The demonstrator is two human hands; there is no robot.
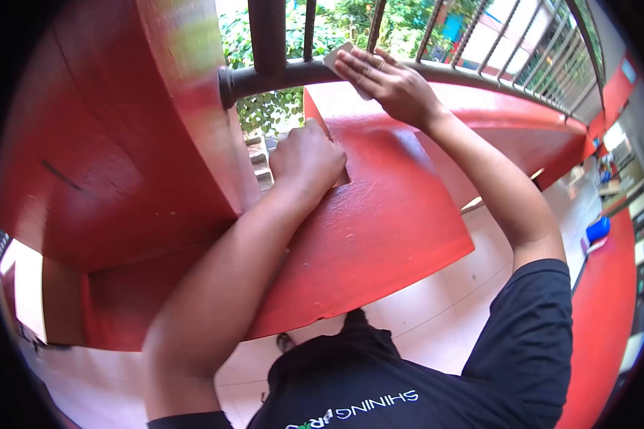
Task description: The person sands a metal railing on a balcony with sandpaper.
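Observation:
My right hand (388, 80) presses a small, pale grey folded sheet (342, 58) against the dark metal railing (300, 72). Its fingers lie together, stretched over the sheet. Lower and to the left, my left hand (308, 159) is closed in a fist at the inner edge of the red ledge (379, 229), beside the gap next to the red pillar (186, 107). Its fingertips are hidden, and I cannot tell what they hold. My left forearm crosses over the ledge.
Vertical bars (376, 28) rise from the railing, with green plants (265, 111) beyond. Pinkish floor tiles (436, 286) lie below the ledge's front edge. A blue object (598, 229) sits at the far right near a long red surface (605, 307).

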